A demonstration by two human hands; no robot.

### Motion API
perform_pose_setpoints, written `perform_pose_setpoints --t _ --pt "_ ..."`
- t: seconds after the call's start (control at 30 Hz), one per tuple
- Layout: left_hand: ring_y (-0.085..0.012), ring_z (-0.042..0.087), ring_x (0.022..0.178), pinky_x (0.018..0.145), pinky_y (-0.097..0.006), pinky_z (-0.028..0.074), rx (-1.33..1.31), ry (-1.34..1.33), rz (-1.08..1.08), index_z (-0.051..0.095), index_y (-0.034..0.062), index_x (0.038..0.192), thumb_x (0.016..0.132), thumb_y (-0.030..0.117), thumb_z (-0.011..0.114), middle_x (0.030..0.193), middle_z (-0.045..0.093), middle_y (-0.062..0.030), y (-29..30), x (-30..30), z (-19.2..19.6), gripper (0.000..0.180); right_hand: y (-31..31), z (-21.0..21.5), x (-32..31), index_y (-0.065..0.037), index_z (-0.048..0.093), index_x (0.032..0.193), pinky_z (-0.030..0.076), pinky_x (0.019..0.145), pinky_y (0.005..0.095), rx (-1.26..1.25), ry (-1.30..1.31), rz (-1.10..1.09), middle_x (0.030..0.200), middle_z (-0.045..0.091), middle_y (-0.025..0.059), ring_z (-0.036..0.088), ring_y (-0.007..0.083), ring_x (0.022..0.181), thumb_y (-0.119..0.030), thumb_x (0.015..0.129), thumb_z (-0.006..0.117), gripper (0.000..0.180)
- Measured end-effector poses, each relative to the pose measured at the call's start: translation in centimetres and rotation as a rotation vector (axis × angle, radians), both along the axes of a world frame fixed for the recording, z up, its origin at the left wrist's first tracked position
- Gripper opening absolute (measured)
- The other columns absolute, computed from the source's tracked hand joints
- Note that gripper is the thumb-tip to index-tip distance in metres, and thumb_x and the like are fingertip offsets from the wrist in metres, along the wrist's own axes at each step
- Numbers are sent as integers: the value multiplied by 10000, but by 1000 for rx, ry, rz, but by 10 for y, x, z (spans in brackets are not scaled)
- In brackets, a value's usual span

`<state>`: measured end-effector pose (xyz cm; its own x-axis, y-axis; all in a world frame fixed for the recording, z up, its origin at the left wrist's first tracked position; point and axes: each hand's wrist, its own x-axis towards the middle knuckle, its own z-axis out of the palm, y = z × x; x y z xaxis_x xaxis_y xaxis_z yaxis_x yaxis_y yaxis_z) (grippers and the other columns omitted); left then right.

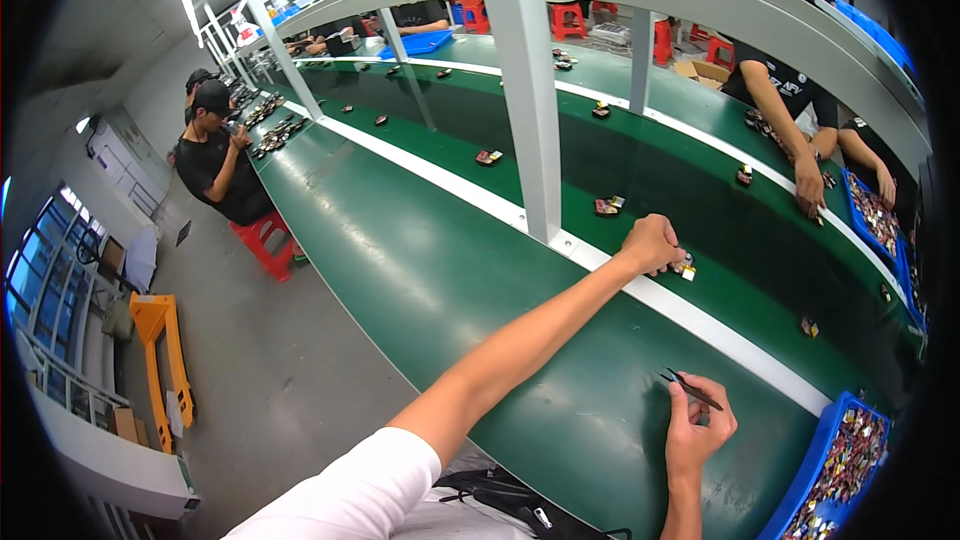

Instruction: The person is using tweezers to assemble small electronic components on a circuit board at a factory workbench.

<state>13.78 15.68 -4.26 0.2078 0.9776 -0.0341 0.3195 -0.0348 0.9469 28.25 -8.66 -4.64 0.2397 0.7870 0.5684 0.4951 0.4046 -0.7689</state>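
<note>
The left hand (654, 245) is reaching over the green belt (745, 280), its fingers curling at a small part (686, 268) there; whether they are gripping it, I cannot tell. The right hand (700, 425) is grasping black tweezers (700, 393) above the table (590, 430).

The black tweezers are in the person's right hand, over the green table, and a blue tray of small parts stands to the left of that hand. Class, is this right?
Not quite: the head view shows the blue tray of small parts to the right of that hand. The black tweezers are indeed in the right hand, over the green table.
</note>
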Motion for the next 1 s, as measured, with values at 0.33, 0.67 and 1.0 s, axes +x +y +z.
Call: perform_pose_setpoints --t 0.33,0.67,1.0 --pt "-168 664 508 416 -309 541 3 -34 40 632 -53 845 880 45 711 709 702 -124 -16 -5 2 132 -4 2 -6 19 743 963 336 481 196 -56 -9 29 862 724 69 505 47 566 40 816 775 152" --pt "-132 658 576 450 -253 494 -173 -316 -88 624 -49 1104 980 69 638 831 709 -111 -141 -59 15 171 -4 16 -7 39 755 960 365 478 183 -214 308 59 849 723 65 510 31 544 41 809 803 159" --pt "-99 655 598 477 -221 487 -153 -321 -168 708 -44 1159 968 59 671 825 721 -91 -182 -40 0 221 -10 4 15 45 680 968 357 466 181 -232 412 140 818 719 57 479 12 505 48 842 780 161"
